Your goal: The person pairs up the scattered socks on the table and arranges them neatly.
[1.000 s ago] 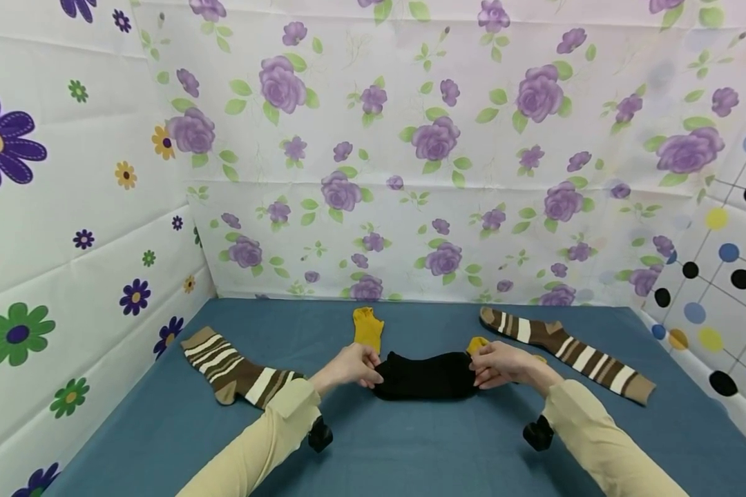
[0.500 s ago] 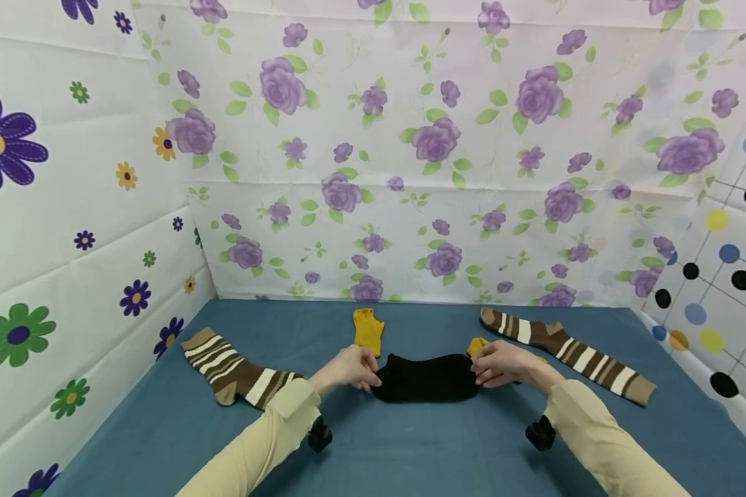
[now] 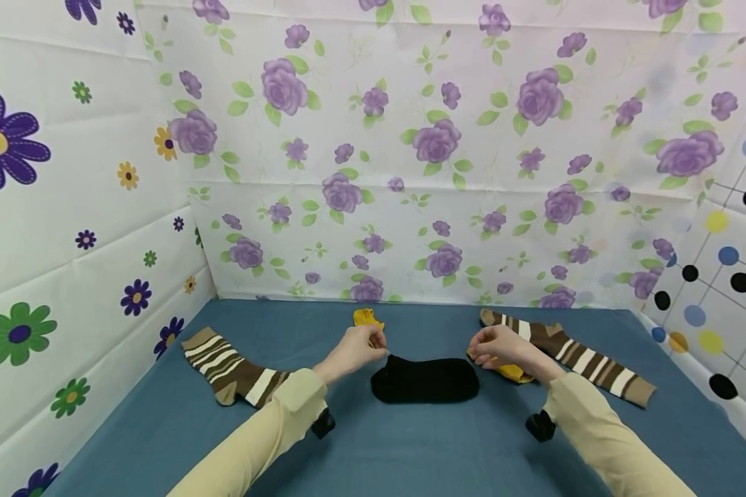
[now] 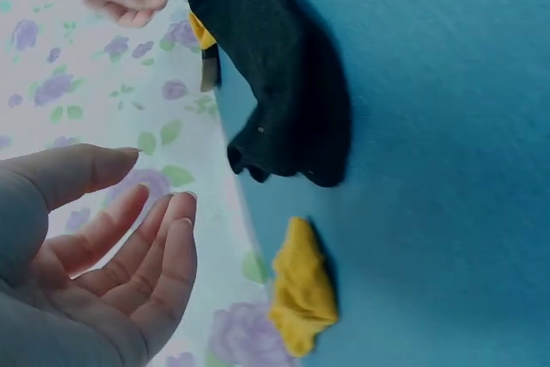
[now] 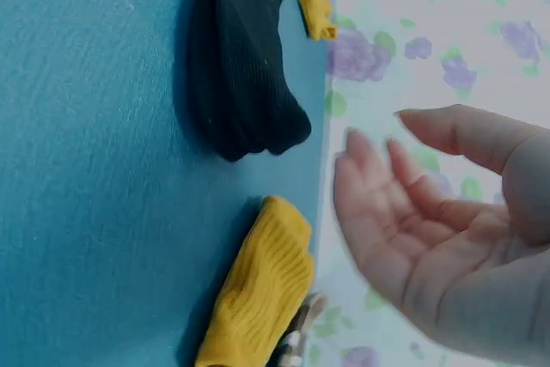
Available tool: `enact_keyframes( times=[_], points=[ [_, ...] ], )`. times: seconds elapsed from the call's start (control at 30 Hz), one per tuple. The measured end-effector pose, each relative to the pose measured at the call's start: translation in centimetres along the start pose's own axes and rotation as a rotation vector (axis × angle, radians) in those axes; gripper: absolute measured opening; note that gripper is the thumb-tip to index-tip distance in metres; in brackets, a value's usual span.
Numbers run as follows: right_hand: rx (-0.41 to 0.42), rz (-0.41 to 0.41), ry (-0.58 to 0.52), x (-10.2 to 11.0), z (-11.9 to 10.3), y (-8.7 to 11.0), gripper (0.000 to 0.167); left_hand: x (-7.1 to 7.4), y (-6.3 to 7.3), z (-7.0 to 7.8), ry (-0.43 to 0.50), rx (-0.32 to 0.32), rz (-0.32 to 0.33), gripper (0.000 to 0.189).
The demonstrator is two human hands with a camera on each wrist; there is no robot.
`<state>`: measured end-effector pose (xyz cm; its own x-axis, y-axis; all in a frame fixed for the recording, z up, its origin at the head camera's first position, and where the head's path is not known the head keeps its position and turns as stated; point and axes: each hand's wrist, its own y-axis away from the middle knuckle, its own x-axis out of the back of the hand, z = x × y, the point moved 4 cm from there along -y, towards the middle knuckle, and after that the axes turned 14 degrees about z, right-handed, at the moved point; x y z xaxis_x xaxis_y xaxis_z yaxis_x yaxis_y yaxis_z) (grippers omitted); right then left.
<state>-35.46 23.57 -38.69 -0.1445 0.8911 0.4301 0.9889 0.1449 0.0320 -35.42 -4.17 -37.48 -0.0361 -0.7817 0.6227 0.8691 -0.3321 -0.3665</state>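
Observation:
A black sock [image 3: 425, 381] lies flat on the blue cloth in the middle of the table. My left hand [image 3: 357, 351] hovers just beyond its left end, and in the left wrist view the thumb and fingers are apart with nothing between them. Past that hand is a yellow sock [image 4: 304, 288], partly hidden in the head view. Off the black sock's right end, my right hand [image 3: 500, 347] is raised with relaxed fingers and no contact with it. Below and beside this hand lies another yellow sock [image 5: 262, 285], partly covered by it in the head view.
To the left lies a striped brown sock [image 3: 230, 366], its end hidden behind the left sleeve. A second striped brown sock [image 3: 587, 355] stretches along the right. Flowered sheets [image 3: 398, 138] rise behind the blue table cloth [image 3: 423, 455] and at its sides.
Both hands held the ends of the black sock earlier; now they have let go and lifted. The left hand moved up and slightly right, the right hand up. The sock stays on the table.

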Motion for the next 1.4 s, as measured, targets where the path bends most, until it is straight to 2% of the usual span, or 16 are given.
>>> enact_keyframes(
  times=[0.1,0.27,0.43,0.6,0.77,0.93,1.2,1.4],
  points=[
    [0.127,-0.002,0.043,-0.7,-0.8,0.0,0.019,-0.5,-0.2,0.9,-0.034,-0.054,-0.031,0.008],
    [0.344,-0.044,0.182,-2.1,-2.2,0.5,0.018,-1.4,-0.3,2.3,-0.116,-0.110,-0.080,0.014],
    [0.467,-0.076,0.334,-3.5,-3.2,0.9,0.016,-2.0,-0.2,3.5,-0.225,-0.166,-0.101,0.017],
    [0.555,-0.110,0.452,-4.8,-3.6,1.2,0.014,-2.8,0.1,3.8,-0.353,-0.208,-0.131,0.018],
    [0.601,-0.116,0.549,-5.7,-3.3,1.4,0.014,-3.6,0.6,3.8,-0.457,-0.292,-0.163,0.021],
    [0.610,-0.135,0.576,-6.4,-2.8,1.7,0.017,-4.6,1.2,3.4,-0.526,-0.367,-0.193,0.026],
    [0.614,-0.106,0.664,-7.0,-2.1,2.1,0.021,-5.7,2.1,3.1,-0.606,-0.435,-0.204,0.023],
    [0.641,-0.075,0.742,-7.4,-1.6,2.4,0.024,-6.5,2.5,2.4,-0.656,-0.452,-0.196,0.021]
  ],
)
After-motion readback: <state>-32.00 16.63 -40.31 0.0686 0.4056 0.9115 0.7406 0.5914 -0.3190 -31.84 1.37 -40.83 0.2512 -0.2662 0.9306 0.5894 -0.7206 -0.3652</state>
